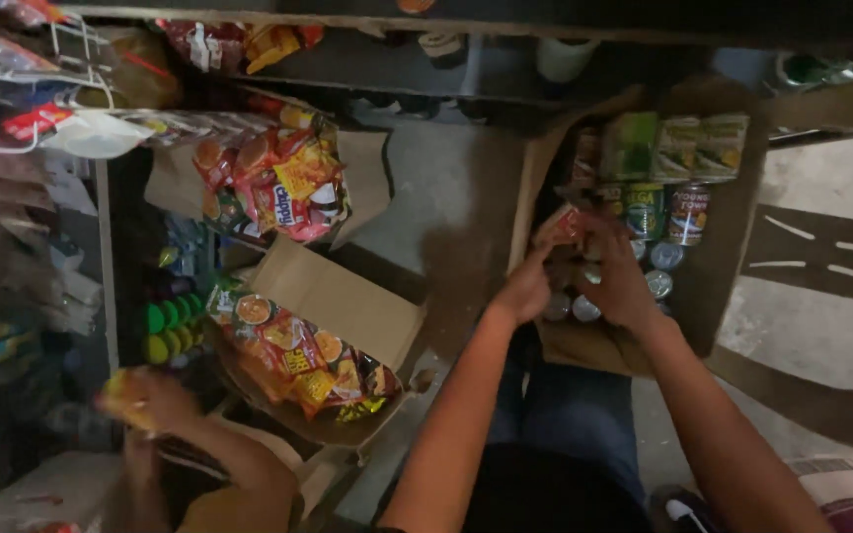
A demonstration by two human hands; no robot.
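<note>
Both my hands are down in the open box (pixel 733 247) of cans (pixel 644 209) on the floor at the right. My left hand (pixel 525 291) pinches a small reddish packet (pixel 560 227) at the box's left wall, while my right hand (pixel 616 276) is closed on something I cannot make out. I judge I am unpacking; the next lift needs a firm grip to clear the wall.

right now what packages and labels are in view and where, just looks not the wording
Small red packet: pinched in both hands, left hand, right hand, over the box of cans.
Cans: cardboard box, green and red labels, silver tops.
Green cartons: box's far end.
Snack bags: upper open box, red, orange, yellow.
Snack bags, lower box: same colours.
</note>
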